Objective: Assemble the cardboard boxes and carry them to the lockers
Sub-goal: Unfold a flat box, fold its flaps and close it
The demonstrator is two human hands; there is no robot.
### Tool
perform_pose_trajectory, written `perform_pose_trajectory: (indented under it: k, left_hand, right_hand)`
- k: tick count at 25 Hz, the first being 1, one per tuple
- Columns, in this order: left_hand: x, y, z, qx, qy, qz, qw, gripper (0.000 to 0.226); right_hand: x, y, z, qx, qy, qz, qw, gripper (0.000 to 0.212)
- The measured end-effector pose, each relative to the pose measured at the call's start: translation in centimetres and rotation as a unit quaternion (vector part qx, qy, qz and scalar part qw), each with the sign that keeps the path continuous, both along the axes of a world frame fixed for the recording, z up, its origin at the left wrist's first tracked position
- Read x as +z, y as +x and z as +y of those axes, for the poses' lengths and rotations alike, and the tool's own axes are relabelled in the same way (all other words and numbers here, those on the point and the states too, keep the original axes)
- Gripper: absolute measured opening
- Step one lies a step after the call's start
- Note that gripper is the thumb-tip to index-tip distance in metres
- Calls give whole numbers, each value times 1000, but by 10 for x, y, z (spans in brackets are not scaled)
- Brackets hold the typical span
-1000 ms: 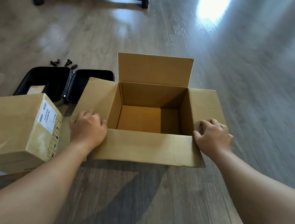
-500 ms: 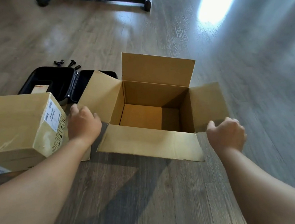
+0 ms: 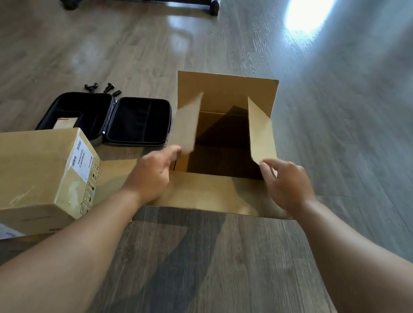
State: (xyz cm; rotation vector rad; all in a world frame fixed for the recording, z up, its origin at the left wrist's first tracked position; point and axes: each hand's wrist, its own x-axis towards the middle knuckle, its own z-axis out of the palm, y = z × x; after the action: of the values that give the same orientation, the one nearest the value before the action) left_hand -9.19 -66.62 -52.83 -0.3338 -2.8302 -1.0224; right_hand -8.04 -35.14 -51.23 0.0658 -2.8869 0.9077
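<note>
I've got my left hand [image 3: 150, 173] and right hand [image 3: 283, 184] each pinching a side flap of the open cardboard box [image 3: 222, 132] on the floor, so closing's barely begun, lockers nowhere in sight.

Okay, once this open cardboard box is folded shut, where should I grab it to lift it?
Probably low on the open cardboard box's two short side walls, one hand from each side, beneath the side flaps the hands are lifting. Those walls look firm; the flaps hinge and would likely give way.
</note>
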Motion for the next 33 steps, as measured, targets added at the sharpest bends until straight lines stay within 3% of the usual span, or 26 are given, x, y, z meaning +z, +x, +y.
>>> perform_pose_trajectory:
  k: [2, 4, 7, 12, 14, 17, 21, 24, 27, 30, 33]
  left_hand:
    - [-11, 1, -9, -12, -33, -103, 994, 68]
    - [-13, -2, -18, -4, -63, -151, 987, 78]
    - [-11, -6, -27, -16, -117, -177, 977, 83]
    - [-23, -6, -39, -52, -114, -167, 978, 67]
    - [-22, -8, -44, -81, -71, -163, 981, 58]
    - [-13, -9, -43, -78, 2, -161, 984, 42]
    - [-8, -9, -24, 52, 62, -141, 987, 23]
    - [-12, -12, -12, 92, 67, -118, 987, 22]
    - [-13, -13, -2, 102, 134, -156, 973, 25]
    - [-11, -15, -1, 127, 191, -208, 951, 19]
    - [-8, -18, -5, 151, 191, -219, 945, 21]
  right_hand:
    - [-11, 1, 17, 1, 23, -92, 996, 35]
    - [-18, 2, 33, 14, 34, -173, 984, 63]
    - [-23, -2, 49, 58, 37, -198, 978, 83]
    - [-30, -5, 62, 99, -7, -185, 978, 68]
    - [-27, -5, 64, 94, -97, -205, 969, 59]
    - [-23, -4, 59, 36, -267, -259, 928, 39]
    - [-32, -10, 43, -92, -228, -116, 962, 13]
    - [-31, -19, 28, -143, -184, -75, 970, 18]
    - [-31, -24, 16, -162, -143, -73, 974, 14]
    - [-34, -24, 19, -148, -215, -115, 958, 16]
    - [-33, -20, 26, -158, -268, -125, 942, 40]
